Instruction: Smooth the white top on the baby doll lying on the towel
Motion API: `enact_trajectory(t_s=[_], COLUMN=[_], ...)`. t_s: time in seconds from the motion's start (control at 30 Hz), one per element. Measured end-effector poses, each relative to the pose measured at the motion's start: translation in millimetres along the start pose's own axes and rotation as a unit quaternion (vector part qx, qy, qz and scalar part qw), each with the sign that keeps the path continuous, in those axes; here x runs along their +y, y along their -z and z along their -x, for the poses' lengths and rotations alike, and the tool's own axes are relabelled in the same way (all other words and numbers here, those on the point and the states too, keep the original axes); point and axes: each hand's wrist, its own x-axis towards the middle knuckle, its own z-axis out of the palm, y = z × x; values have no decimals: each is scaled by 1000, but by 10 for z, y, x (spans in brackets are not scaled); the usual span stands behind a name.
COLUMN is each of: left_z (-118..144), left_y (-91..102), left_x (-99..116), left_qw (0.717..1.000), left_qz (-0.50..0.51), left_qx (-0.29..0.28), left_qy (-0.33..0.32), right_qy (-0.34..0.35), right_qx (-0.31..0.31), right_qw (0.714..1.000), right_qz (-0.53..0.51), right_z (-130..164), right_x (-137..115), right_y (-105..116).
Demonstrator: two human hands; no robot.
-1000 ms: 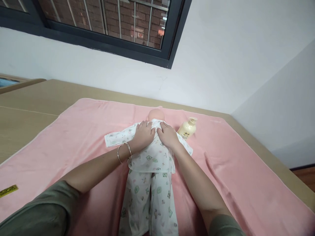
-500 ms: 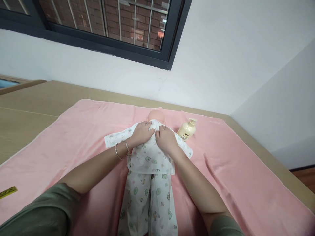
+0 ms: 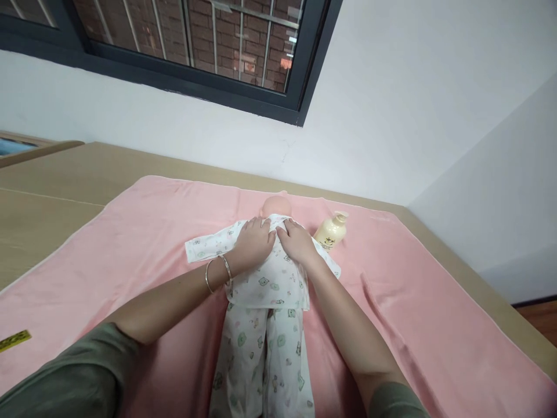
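A baby doll (image 3: 277,206) lies with its head toward the wall, dressed in a white printed top (image 3: 270,289) and matching printed trousers (image 3: 282,360). Its sleeves spread out to both sides. My left hand (image 3: 253,241) rests flat on the upper left of the top, fingers stretched toward the neck. On the upper right of the top lies my right hand (image 3: 298,241), its fingers also extended, both thumbs close together at the middle. Two bracelets circle my left wrist. The doll's face cannot be seen.
A cream pump bottle (image 3: 331,231) stands by the doll's right-hand sleeve. Under everything is a pink sheet (image 3: 152,215) on a wooden surface (image 3: 56,174). A yellow label (image 3: 15,340) shows at the left edge. A dark-framed window (image 3: 191,75) is in the white wall behind.
My hands have shifted slightly on the upper part of the top, the right thumb and fingers now more spread. The doll and the bottle stay in place.
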Motion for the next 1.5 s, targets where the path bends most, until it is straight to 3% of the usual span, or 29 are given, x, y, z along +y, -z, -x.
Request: enact_trajectory(t_s=[0.1, 0.3, 0.43, 0.53, 0.63, 0.8, 1.03, 1.17, 1.37, 1.5], left_z=[12, -148, 34, 188, 143, -66, 262, 161, -40, 20], left_y=[47, 155, 40, -25, 17, 87, -72, -12, -169, -299], left_x=[-2, -207, -78, 47, 5, -182, 122, 50, -165, -168], left_qw=[1000, 995, 999, 997, 995, 997, 998, 993, 997, 988], left_qz=[-17, 37, -10, -21, 2, 46, -20, 1, 67, 125], left_qx=[-3, -90, -21, 23, 4, -34, 28, 12, 45, 82], left_qy=[-15, 2, -32, -77, -101, -53, -53, -118, -5, 27], right_qy=[12, 31, 41, 11, -6, 22, 4, 16, 50, -4], right_qx=[-9, -21, 3, -2, -7, -9, 10, 22, 22, 33], right_qw=[999, 993, 999, 1000, 1000, 998, 1000, 999, 997, 999], right_qz=[52, 111, 31, -6, 15, 58, -9, 29, 49, -14], right_z=[144, 417, 206, 66, 130, 373, 55, 102, 325, 263], right_x=[-141, -413, -215, -70, -129, -368, -97, -147, -353, -282], right_y=[35, 27, 35, 66, 69, 31, 27, -74, -174, -210])
